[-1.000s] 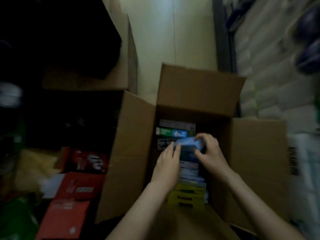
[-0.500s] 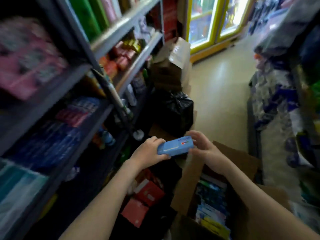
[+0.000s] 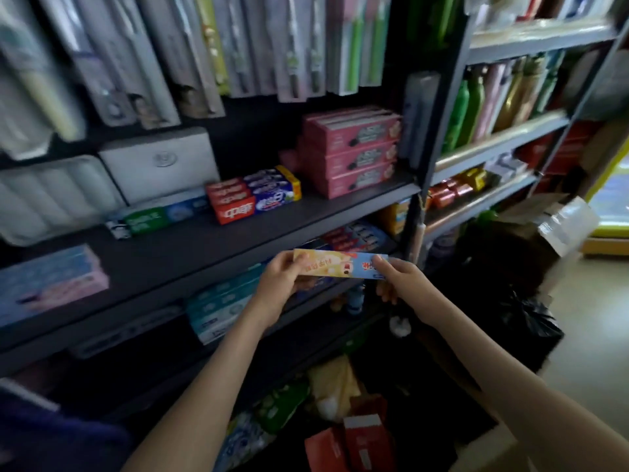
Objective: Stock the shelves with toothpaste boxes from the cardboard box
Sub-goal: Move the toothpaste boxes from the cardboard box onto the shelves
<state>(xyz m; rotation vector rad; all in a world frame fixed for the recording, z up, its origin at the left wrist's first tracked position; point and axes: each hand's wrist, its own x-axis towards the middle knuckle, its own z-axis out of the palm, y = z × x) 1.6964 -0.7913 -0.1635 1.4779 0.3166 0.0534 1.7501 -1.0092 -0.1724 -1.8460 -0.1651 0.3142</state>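
A long yellow-and-blue toothpaste box is held level in front of the dark shelf. My left hand grips its left end and my right hand pinches its right end. On the shelf stand red and blue toothpaste boxes, a green-and-blue one and a stack of pink boxes. The cardboard box is out of view except perhaps a pale corner at the bottom right.
Toothbrush packs hang above the shelf. A lower shelf holds teal boxes. Red packs lie on the floor below. A black bag sits right of my arms, and bottles fill the right-hand rack.
Both hands lifted the toothpaste box out of the cardboard box and up to the shelf front. My view swung from the box up to the shelves.
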